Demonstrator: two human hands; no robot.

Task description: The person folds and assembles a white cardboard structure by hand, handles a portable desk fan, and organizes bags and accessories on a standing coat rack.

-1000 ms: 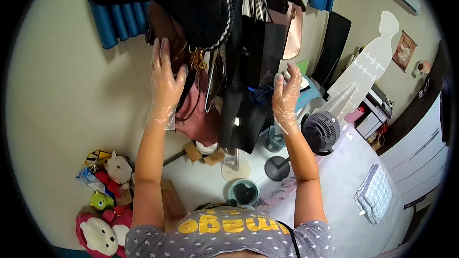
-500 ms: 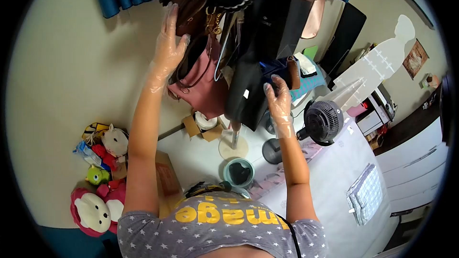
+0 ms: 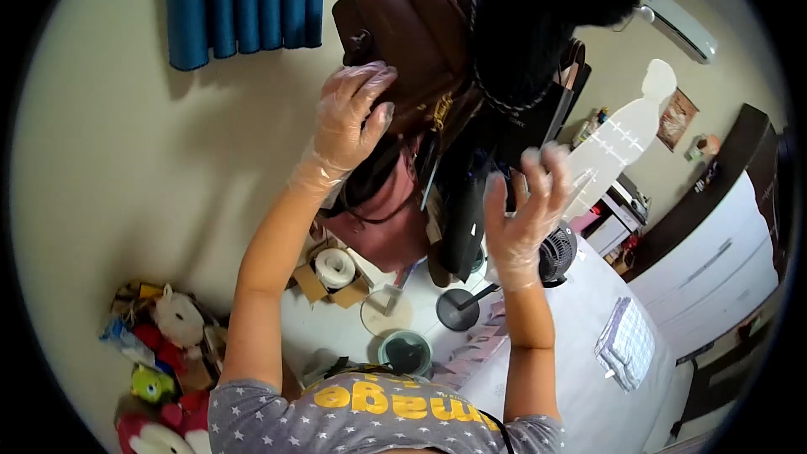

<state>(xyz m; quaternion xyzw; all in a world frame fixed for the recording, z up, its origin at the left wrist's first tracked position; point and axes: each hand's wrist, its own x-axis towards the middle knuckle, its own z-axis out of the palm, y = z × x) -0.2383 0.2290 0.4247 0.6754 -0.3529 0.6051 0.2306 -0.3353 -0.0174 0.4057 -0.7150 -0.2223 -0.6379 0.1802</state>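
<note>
Clear plastic gloves cover both hands. My left hand (image 3: 353, 122) is raised beside the brown leather bag (image 3: 408, 38), its fingers bent and the thumb apart; whether the fingertips touch the leather I cannot tell. Under that bag hangs a pink bag (image 3: 391, 223) with a dark strap. To the right, a furry black item (image 3: 555, 17) with a braided cord covers the upper part of the hanging cluster. My right hand (image 3: 530, 223), fingers spread and holding nothing, is in front of the black bag (image 3: 462, 223) and partly blocks the fan (image 3: 556, 254).
Stuffed toys (image 3: 155, 382) are piled at the lower left. On the floor are an open cardboard box (image 3: 349, 292) with a white roll and a green bin (image 3: 405, 353). The bed (image 3: 563, 370) holds a folded checked cloth (image 3: 624, 343). A blue curtain (image 3: 244, 8) hangs upper left.
The view has tilted up, showing more of the brown bag and the furry black item. My left hand's fingers have bent from straighter, and my right hand has risen with its fingers spreading.
</note>
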